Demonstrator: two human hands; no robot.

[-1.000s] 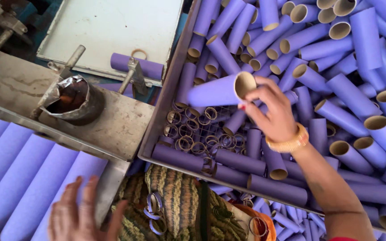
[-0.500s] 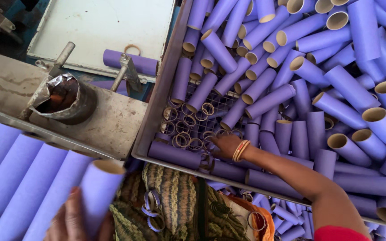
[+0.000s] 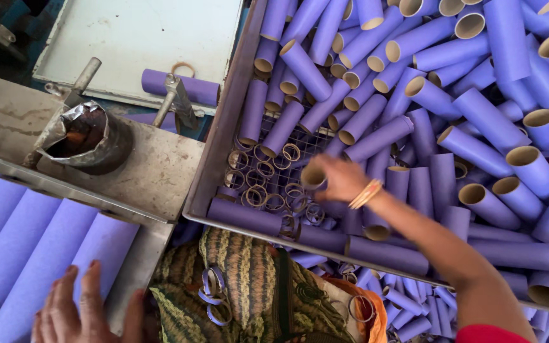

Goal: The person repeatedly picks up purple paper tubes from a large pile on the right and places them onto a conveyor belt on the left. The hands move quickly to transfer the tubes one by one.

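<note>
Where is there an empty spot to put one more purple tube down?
The pale flat tray at the top left is mostly bare; one purple tube lies at its near edge. The grey metal shelf beside the foil-lined cup has room too. The wire bin is crowded with tubes and rings around the right hand.

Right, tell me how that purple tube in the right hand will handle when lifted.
The purple tube looks hollow with an open end, so probably light. Its thin cardboard-looking wall may dent under a hard squeeze. Being round, it would likely roll if set on the tray. The right hand holds it by one end.
</note>
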